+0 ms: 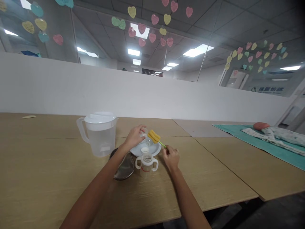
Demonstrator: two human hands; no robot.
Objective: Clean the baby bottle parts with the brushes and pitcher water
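Note:
My left hand (135, 136) is closed round a small clear plastic piece (144, 131) above a white plate; its exact kind is hard to make out. In my right hand (171, 156) is the thin green handle of a bottle brush with a yellow sponge head (153, 136). The sponge points up and left, close to the clear piece. On the white plate (156, 150) lie a white ring-like part (144, 150) and other clear parts, partly hidden. A baby bottle (146, 166) with two white handles and red print stands upright without a lid in front of the plate.
A metal kidney-shaped tray (125, 168) sits left of the bottle, partly under my left forearm. Further left stands a lidded plastic pitcher (101, 136). At far right a teal cloth (240, 135) carries a doll (260, 126) and patterned clothing. A white wall (152, 98) rises behind the table.

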